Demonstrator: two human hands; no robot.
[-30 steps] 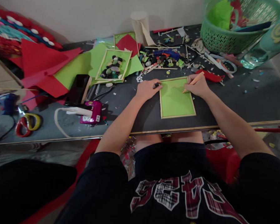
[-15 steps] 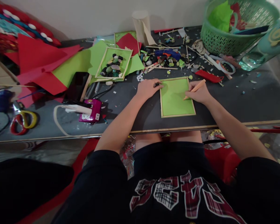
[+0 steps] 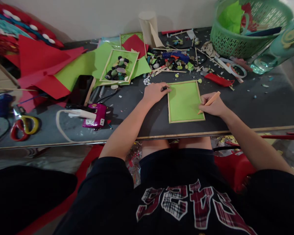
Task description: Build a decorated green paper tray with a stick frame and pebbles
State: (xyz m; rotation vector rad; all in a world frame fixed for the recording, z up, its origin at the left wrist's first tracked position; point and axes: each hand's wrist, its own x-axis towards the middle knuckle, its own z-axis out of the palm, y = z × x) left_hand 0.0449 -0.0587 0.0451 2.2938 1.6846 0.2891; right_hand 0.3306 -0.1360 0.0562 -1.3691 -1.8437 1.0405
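Note:
A green paper panel in a thin wooden frame lies flat on the dark table in front of me. My left hand rests at the frame's upper left corner, fingers curled over a small dark object. My right hand is closed on an orange pencil-like stick. The stick's tip touches the frame's lower right corner.
A second framed green tray holds several pebbles. Red and green paper sheets spread at the left. A green basket stands back right, a blue glue gun amid scraps behind the frame. A pink device and tape rolls lie at the left.
My right hand has slid with the stick down the frame's right side, from the upper right corner to the lower right one. My left hand has stayed at the upper left corner.

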